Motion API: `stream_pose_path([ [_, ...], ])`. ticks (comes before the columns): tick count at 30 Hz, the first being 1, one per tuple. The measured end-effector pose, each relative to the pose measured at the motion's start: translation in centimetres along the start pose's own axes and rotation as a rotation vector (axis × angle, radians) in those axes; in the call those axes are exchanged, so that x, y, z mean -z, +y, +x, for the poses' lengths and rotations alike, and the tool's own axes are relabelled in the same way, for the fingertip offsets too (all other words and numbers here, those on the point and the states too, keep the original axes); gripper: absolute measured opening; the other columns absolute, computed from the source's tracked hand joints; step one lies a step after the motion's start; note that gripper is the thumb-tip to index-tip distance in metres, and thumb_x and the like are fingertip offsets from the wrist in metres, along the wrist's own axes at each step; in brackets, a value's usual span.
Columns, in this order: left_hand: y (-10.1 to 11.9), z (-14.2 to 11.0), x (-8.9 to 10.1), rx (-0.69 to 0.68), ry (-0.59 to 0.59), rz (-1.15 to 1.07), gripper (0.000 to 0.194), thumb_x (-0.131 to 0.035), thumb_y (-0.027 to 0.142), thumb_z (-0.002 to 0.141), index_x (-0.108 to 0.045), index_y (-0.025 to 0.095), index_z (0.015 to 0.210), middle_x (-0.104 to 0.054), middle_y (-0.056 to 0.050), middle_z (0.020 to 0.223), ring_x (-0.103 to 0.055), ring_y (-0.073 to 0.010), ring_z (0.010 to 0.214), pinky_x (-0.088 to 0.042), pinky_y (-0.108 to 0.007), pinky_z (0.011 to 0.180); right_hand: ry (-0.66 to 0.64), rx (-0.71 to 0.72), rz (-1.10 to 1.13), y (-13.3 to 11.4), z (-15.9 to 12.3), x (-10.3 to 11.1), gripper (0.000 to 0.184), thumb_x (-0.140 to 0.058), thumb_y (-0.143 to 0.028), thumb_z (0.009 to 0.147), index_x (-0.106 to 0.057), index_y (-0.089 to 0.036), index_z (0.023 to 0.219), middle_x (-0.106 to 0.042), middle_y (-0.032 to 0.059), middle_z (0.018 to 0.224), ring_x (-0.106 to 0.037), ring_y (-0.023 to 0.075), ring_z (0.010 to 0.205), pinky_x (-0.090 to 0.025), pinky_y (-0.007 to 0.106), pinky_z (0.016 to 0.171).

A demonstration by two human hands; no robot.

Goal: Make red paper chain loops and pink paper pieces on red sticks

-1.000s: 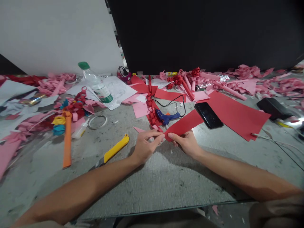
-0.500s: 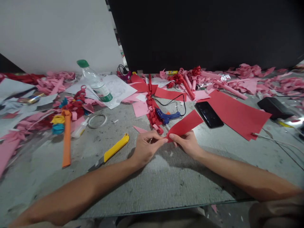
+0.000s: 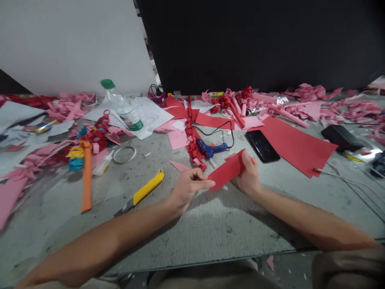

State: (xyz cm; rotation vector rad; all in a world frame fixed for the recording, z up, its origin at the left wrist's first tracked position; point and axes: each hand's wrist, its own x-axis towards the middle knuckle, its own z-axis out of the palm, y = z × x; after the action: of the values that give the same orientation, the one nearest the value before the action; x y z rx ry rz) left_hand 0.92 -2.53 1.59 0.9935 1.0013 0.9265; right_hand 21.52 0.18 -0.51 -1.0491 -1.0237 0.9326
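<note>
Two bare hands held one red paper strip (image 3: 226,171) above the grey table (image 3: 192,237), on the near side of the blue glue gun (image 3: 212,149). The left hand (image 3: 187,189) pinched its left end between thumb and fingers; the right hand (image 3: 250,178) gripped the other end, thumb over the face, fingers behind. Handling it well seemed to call for a light, even grip, since a hard squeeze would likely crease the paper, and for long edges kept straight, without twist. The right thumb probably did best lying flat, spreading its pressure. The phone (image 3: 262,146) lay right of the strip, beside the larger red sheets (image 3: 300,144); the yellow-handled knife (image 3: 148,188) lay near the left forearm.
</note>
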Motion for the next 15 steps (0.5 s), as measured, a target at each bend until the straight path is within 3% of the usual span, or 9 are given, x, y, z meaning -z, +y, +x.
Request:
stream_pose_path([
  [4, 0.7, -0.7, -0.1, 0.003, -0.076, 0.098, 0.047, -0.094, 0.04, 0.062, -0.052, 0.018, 0.063, -0.053, 0.004, 0.062, -0.049, -0.0093, 0.061, -0.035, -0.025, 0.064, 0.211, 0.253, -0.092, -2.1, 2.4, 1.2, 0.06, -0.059, -0.068, 0.101, -0.069, -0.019, 0.068, -0.052, -0.0004, 0.057, -0.045, 0.0121, 0.051, -0.035, 0.029, 0.051],
  [7, 2.1, -0.7, 0.2, -0.071, -0.121, 0.233, 0.047, -0.092, 0.042, 0.063, -0.052, 0.019, 0.061, -0.051, 0.004, 0.06, -0.044, -0.01, 0.058, -0.032, -0.026, 0.062, 0.21, 0.463, -0.194, -5.5, 3.0, 1.7, 0.046, -0.074, -0.056, 0.095, -0.069, -0.021, 0.065, -0.056, -0.0003, 0.061, -0.051, 0.0142, 0.06, -0.044, 0.033, 0.065],
  [9, 4.2, -0.7, 0.5, -0.172, -0.126, 0.351, 0.042, -0.092, 0.037, 0.063, -0.054, 0.019, 0.059, -0.051, 0.004, 0.06, -0.043, -0.0111, 0.06, -0.03, -0.027, 0.062, 0.049, 0.592, -0.332, -8.8, 2.9, 1.3, 0.031, -0.079, -0.046, 0.093, -0.076, -0.022, 0.072, -0.069, 0.0024, 0.071, -0.06, 0.0172, 0.068, -0.048, 0.036, 0.073],
  [11, 7.2, -0.8, 0.6, -0.309, -0.094, 0.477, 0.027, -0.088, 0.023, 0.066, -0.062, 0.018, 0.061, -0.055, 0.002, 0.065, -0.045, -0.013, 0.068, -0.029, -0.028, 0.067, -0.306, 0.877, -0.651, -12.3, 2.6, 0.4, 0.013, -0.078, -0.035, 0.096, -0.082, -0.024, 0.09, -0.08, 0.0036, 0.087, -0.068, 0.0207, 0.082, -0.053, 0.038, 0.084],
  [12, 8.9, -0.9, 0.6, -0.371, -0.072, 0.524, 0.024, -0.085, 0.017, 0.066, -0.062, 0.018, 0.062, -0.057, 0.002, 0.068, -0.045, -0.0137, 0.071, -0.028, -0.029, 0.069, -0.405, 0.976, -0.756, -13.9, 2.5, -0.3, 0.01, -0.079, -0.033, 0.096, -0.083, -0.024, 0.098, -0.082, 0.0046, 0.096, -0.07, 0.0237, 0.095, -0.054, 0.04, 0.092],
  [13, 10.7, -1.2, 0.5, -0.442, -0.056, 0.606, 0.021, -0.081, 0.011, 0.067, -0.062, 0.018, 0.062, -0.059, 0.001, 0.069, -0.046, -0.0145, 0.073, -0.027, -0.03, 0.07, -0.51, 1.021, -0.855, -15.4, 2.4, -1.0, 0.012, -0.076, -0.031, 0.099, -0.083, -0.022, 0.104, -0.083, 0.0057, 0.105, -0.071, 0.0253, 0.104, -0.054, 0.041, 0.095],
  [15, 13.9, -1.7, 0.1, -0.676, 0.046, 1.019, 0.021, -0.075, 0.009, 0.072, -0.06, 0.019, 0.062, -0.059, 0.001, 0.066, -0.048, -0.0153, 0.069, -0.027, -0.032, 0.07, -0.671, 1.031, -1.038, -17.8, 2.4, -2.5, 0.015, -0.07, -0.027, 0.103, -0.082, -0.019, 0.106, -0.082, 0.007, 0.107, -0.069, 0.0273, 0.112, -0.053, 0.04, 0.097],
])
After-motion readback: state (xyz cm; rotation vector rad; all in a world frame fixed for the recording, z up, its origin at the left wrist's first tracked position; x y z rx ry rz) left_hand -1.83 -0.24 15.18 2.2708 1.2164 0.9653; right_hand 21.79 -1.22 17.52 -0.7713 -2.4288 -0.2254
